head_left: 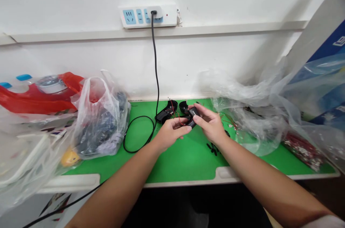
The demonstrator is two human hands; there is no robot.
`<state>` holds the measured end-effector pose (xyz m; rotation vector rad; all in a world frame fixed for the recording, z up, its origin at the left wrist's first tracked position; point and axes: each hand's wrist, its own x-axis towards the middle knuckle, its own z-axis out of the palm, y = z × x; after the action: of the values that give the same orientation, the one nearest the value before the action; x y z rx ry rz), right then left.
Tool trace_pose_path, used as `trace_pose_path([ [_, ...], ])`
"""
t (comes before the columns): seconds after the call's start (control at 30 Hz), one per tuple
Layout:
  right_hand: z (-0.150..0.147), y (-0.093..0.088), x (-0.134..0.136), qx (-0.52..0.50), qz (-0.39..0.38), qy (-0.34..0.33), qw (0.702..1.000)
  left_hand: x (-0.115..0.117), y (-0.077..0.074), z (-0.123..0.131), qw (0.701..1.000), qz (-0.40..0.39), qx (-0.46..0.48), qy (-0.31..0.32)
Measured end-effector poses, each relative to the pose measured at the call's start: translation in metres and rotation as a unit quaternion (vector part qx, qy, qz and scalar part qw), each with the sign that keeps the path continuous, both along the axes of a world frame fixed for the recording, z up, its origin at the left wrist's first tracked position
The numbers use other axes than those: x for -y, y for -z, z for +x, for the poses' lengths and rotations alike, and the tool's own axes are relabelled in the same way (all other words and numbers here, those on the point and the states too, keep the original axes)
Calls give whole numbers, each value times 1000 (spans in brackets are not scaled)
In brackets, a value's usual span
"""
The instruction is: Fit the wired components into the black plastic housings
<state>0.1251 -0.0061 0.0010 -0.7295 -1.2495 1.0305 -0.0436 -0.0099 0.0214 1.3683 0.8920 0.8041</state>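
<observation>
Both hands meet over the far middle of the green mat. My left hand and my right hand are both closed on one small black plastic part with thin red wires trailing from it. Just behind the hands lie other black parts on the mat. Several small black pieces lie on the mat under my right wrist.
A clear bag of dark parts stands at the left, with a red plastic bag behind it. Crumpled clear plastic with red-wired parts fills the right. A black cable runs from the wall power strip onto the mat.
</observation>
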Motion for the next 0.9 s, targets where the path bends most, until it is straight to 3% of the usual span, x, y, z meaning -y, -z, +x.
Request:
trace_pose_path([
  [0.2,-2,0,7,87,69,4,994,0,6,-1,994,102,4,51],
  [0.33,0,-1,6,108,127,-7,986,2,8,0,975,212,-69,21],
  [0.47,3,0,-3,-2,111,-16,994,8,8,-1,917,356,-180,-31],
  [0.57,11,4,-19,-126,49,75,988,14,8,0,856,464,-229,-23],
  [0.63,19,9,-30,-140,23,164,976,24,3,5,815,530,-236,2],
  [0.73,32,15,-41,3,40,263,964,55,-9,13,752,611,-241,53],
  [0.8,39,19,-45,147,68,289,944,87,-12,5,714,646,-251,100],
  [0.9,44,25,-47,335,69,277,898,139,10,-40,676,674,-276,110],
])
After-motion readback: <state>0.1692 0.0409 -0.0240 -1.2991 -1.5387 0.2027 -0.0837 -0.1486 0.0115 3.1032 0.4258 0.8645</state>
